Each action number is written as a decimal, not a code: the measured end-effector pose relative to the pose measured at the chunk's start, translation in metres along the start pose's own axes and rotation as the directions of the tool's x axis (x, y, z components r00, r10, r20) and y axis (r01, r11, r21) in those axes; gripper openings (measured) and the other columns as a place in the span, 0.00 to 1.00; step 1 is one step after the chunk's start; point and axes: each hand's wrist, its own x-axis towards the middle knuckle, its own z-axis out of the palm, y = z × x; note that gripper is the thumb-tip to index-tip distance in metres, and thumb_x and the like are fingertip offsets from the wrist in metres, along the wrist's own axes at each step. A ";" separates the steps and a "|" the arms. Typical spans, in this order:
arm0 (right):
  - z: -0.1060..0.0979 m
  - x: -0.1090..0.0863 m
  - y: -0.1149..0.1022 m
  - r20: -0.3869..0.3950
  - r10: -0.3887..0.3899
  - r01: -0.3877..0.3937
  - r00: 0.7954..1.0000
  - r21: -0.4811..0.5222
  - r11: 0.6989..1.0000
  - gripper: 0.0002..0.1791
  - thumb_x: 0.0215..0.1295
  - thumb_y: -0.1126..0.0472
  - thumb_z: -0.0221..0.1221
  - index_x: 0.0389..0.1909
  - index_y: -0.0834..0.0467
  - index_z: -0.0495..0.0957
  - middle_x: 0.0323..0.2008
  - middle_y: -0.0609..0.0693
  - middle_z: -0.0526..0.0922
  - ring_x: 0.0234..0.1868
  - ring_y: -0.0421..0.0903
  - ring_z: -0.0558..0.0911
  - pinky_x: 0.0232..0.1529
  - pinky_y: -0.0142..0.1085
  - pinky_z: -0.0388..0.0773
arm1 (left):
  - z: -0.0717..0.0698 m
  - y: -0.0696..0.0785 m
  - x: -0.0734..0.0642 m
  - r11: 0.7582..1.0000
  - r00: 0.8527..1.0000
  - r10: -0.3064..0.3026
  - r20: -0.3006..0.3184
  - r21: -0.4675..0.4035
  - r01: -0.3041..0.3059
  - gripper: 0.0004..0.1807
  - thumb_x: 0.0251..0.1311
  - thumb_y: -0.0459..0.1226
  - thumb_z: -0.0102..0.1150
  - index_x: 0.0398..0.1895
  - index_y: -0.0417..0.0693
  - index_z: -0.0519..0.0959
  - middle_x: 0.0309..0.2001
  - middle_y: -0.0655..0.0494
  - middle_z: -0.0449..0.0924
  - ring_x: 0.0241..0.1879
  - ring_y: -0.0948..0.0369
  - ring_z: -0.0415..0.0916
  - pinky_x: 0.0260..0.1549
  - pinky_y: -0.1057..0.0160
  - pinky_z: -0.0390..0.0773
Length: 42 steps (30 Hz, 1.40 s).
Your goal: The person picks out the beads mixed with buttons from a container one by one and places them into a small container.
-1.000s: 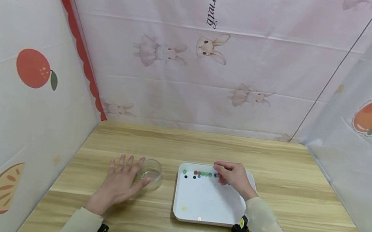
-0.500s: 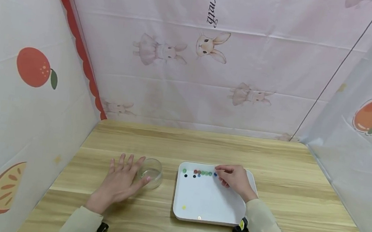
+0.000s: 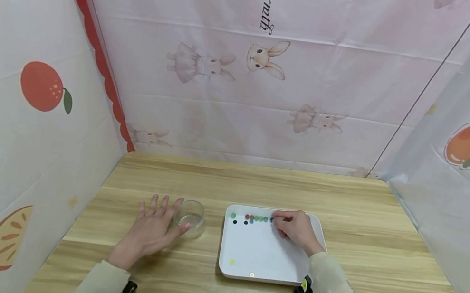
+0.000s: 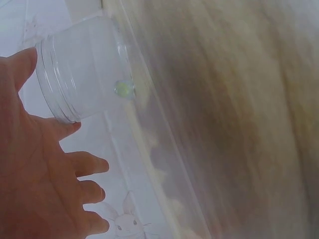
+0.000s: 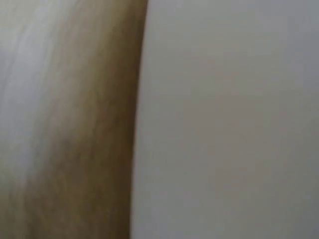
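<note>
My left hand [image 3: 149, 230] is at a clear round jar [image 3: 190, 220] on the table, thumb and index finger on either side of its rim, the other fingers spread out straight. In the left wrist view a single yellow-green glass marble [image 4: 124, 89] sits inside the jar, low by its bottom. My right hand [image 3: 297, 230] is over the far part of a white tray [image 3: 264, 279], with curled fingers and the fingertips right on a blue marble [image 3: 272, 220]. Left of it, red and green marbles [image 3: 256, 218] line the tray's far side; a pale green marble [image 3: 233, 216] sits near the corner.
Two small black dots [image 3: 234, 222] and a small blue one [image 3: 252, 222] lie just nearer than the row. A yellow spot [image 3: 232, 262] and a tiny pale piece [image 3: 252, 275] are near the tray's front. Printed cloth walls surround the wooden table [image 3: 214, 178].
My right hand has come down slightly, its fingertips closing in on the blue marble. The left hand and the jar have stayed in place.
</note>
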 end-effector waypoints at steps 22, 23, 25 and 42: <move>0.001 0.003 0.004 -0.005 -0.052 0.051 0.999 -0.085 0.995 0.10 0.67 0.65 0.68 0.46 0.56 0.92 0.15 0.48 0.81 0.15 0.42 0.75 0.21 0.33 0.73 | 0.001 -0.001 0.002 1.000 1.000 0.006 0.003 -0.001 -0.006 0.45 0.76 0.68 0.40 0.85 0.52 0.56 0.80 0.27 0.53 0.80 0.26 0.43 0.73 0.19 0.39; 0.001 0.003 0.004 -0.005 -0.053 0.052 0.999 -0.086 0.995 0.10 0.66 0.65 0.69 0.46 0.56 0.92 0.15 0.48 0.81 0.15 0.42 0.75 0.21 0.33 0.73 | 0.002 -0.001 0.002 1.000 1.000 0.006 0.002 -0.002 -0.006 0.45 0.76 0.68 0.40 0.85 0.52 0.56 0.80 0.27 0.53 0.80 0.26 0.43 0.73 0.19 0.39; 0.002 0.003 0.005 -0.006 -0.054 0.054 0.999 -0.092 0.994 0.09 0.66 0.65 0.69 0.46 0.56 0.92 0.15 0.47 0.82 0.15 0.41 0.75 0.21 0.33 0.73 | 0.002 -0.002 0.002 1.000 1.000 0.006 0.001 -0.004 -0.006 0.45 0.76 0.68 0.40 0.85 0.52 0.56 0.80 0.27 0.53 0.80 0.26 0.43 0.73 0.19 0.39; -0.003 0.002 0.008 0.011 -0.022 0.023 1.000 -0.044 0.999 0.10 0.68 0.61 0.69 0.48 0.54 0.91 0.17 0.48 0.81 0.17 0.42 0.75 0.21 0.32 0.72 | 0.000 0.000 0.001 1.000 1.000 0.000 0.007 -0.006 0.000 0.45 0.76 0.67 0.41 0.85 0.51 0.56 0.80 0.27 0.53 0.80 0.26 0.44 0.73 0.19 0.38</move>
